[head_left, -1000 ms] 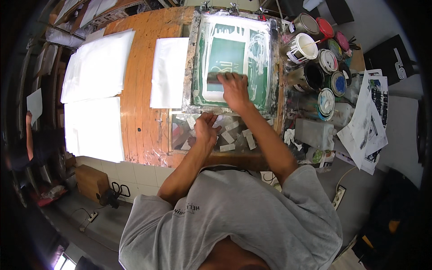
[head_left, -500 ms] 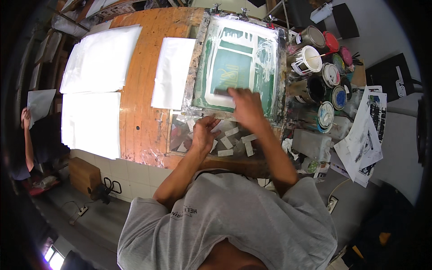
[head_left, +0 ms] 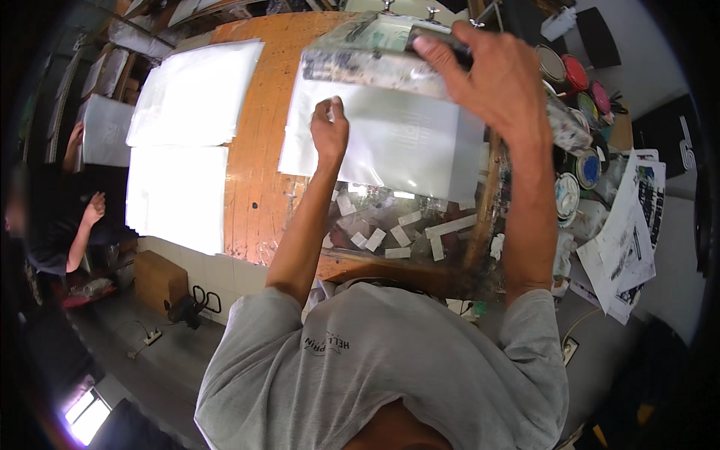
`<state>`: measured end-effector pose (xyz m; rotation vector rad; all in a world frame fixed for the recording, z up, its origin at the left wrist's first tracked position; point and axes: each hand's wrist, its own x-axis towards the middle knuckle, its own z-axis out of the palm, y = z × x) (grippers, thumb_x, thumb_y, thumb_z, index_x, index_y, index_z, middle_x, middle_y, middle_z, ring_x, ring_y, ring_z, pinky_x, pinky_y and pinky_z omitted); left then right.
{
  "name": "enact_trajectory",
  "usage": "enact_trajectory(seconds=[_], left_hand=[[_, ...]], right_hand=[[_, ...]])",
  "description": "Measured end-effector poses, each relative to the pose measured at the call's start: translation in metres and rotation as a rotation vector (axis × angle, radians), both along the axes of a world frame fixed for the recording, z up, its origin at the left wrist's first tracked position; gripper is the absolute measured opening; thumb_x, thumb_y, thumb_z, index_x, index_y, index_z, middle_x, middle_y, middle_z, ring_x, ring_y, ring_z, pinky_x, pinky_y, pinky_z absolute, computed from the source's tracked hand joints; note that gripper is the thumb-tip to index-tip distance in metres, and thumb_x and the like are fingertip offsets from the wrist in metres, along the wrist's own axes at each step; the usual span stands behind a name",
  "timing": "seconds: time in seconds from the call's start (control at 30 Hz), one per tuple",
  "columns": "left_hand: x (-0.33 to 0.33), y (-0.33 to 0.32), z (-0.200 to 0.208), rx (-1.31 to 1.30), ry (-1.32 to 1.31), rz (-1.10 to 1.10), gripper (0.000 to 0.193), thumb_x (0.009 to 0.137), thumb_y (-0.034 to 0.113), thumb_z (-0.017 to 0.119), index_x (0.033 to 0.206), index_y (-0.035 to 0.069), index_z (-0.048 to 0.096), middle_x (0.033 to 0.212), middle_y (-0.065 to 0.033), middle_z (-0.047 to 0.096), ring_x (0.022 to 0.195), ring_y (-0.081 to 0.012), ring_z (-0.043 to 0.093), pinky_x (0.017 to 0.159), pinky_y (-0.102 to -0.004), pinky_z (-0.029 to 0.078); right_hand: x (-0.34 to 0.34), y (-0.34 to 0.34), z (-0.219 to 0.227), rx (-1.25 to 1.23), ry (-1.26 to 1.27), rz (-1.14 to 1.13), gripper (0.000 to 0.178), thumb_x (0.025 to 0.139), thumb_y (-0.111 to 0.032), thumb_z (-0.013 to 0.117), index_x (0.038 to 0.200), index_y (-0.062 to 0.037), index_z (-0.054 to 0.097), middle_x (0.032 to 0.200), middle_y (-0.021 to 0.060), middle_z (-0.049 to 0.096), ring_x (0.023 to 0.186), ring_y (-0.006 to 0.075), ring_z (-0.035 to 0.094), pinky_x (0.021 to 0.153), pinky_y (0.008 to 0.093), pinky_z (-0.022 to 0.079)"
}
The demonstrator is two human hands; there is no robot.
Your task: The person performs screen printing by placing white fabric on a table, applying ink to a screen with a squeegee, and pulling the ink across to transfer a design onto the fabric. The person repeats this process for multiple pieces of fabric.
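The screen printing frame (head_left: pixel 360 67) is tilted up, its near edge raised above the table. My right hand (head_left: pixel 502 82) is closed round a dark squeegee (head_left: pixel 431 37) at the frame's raised right side; whether it also grips the frame cannot be told. Below lies a translucent pale sheet (head_left: pixel 390 169), with a faint light print (head_left: pixel 409 131) near its middle. Over the left part of that sheet hovers my left hand (head_left: pixel 330 135), fingers curled together; what they hold, if anything, is hidden.
Two stacks of white sheets (head_left: pixel 191 97) (head_left: pixel 180 195) lie on the wooden table (head_left: pixel 255 180) at left. Paint cans (head_left: pixel 574 71) crowd the right side, near loose printed papers (head_left: pixel 619 232). White strips (head_left: pixel 401 232) lie at the near edge. A co-worker's hand (head_left: pixel 94 208) shows far left, beside a sheet (head_left: pixel 106 131).
The frame has swung up from lying flat, uncovering the sheet. My right hand has moved up and right with the squeegee. My left hand has left the frame's near edge and moved farther up.
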<state>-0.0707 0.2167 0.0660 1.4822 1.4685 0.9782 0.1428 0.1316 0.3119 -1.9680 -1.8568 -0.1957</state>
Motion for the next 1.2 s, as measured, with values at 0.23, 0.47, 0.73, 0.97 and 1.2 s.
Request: enact_trajectory(seconds=[0.23, 0.47, 0.73, 0.97, 1.2], left_hand=[[-0.004, -0.006, -0.072, 0.223, 0.494, -0.199, 0.028, 0.094, 0.018, 0.065, 0.112, -0.003, 0.065, 0.100, -0.0180, 0.063, 0.099, -0.0364, 0.060, 0.086, -0.0499, 0.047], [-0.120, 0.091, -0.011, 0.428, 1.008, 0.487, 0.036, 0.088, 0.029, 0.074, 0.104, -0.001, 0.062, 0.103, -0.0178, 0.068, 0.091, -0.0321, 0.065, 0.079, -0.0465, 0.052], [0.066, -0.141, -0.048, 0.291, 0.339, -0.520, 0.034, 0.091, 0.029, 0.073, 0.111, 0.006, 0.056, 0.150, -0.0215, 0.042, 0.151, -0.0463, 0.022, 0.116, -0.0740, 0.011], [0.079, -0.160, -0.068, 0.224, 0.514, -0.595, 0.017, 0.098, 0.022, 0.063, 0.104, 0.006, 0.062, 0.152, -0.0192, 0.042, 0.150, -0.0411, 0.026, 0.113, -0.0748, 0.012], [0.092, -0.153, -0.032, 0.043, 0.547, -0.766, 0.017, 0.095, 0.022, 0.064, 0.109, 0.013, 0.065, 0.160, -0.0183, 0.039, 0.154, -0.0460, 0.016, 0.106, -0.0865, 0.002]], right_hand=[[0.023, 0.035, 0.059, -0.285, 0.131, -0.154, 0.076, 0.097, -0.065, 0.054, 0.071, 0.0050, 0.070, 0.050, 0.0069, 0.053, 0.045, 0.0227, 0.051, 0.054, 0.0414, 0.050], [0.045, 0.051, 0.073, -0.195, 0.099, -0.138, 0.079, 0.097, -0.067, 0.050, 0.056, -0.0013, 0.063, 0.049, 0.0055, 0.046, 0.045, 0.0181, 0.043, 0.045, 0.0401, 0.036], [0.039, 0.066, 0.056, -0.095, 0.163, -0.094, 0.079, 0.099, -0.067, 0.047, 0.085, 0.0051, 0.076, 0.075, 0.0226, 0.070, 0.074, 0.0330, 0.071, 0.069, 0.0474, 0.054], [0.028, 0.040, 0.054, -0.160, 0.063, -0.142, 0.082, 0.099, -0.064, 0.046, 0.089, 0.0128, 0.073, 0.087, 0.0333, 0.070, 0.084, 0.0430, 0.071, 0.079, 0.0500, 0.055], [0.030, 0.038, 0.072, -0.239, 0.132, -0.089, 0.081, 0.101, -0.065, 0.043, 0.068, 0.0048, 0.068, 0.065, 0.0192, 0.065, 0.061, 0.0310, 0.064, 0.063, 0.0467, 0.050]])
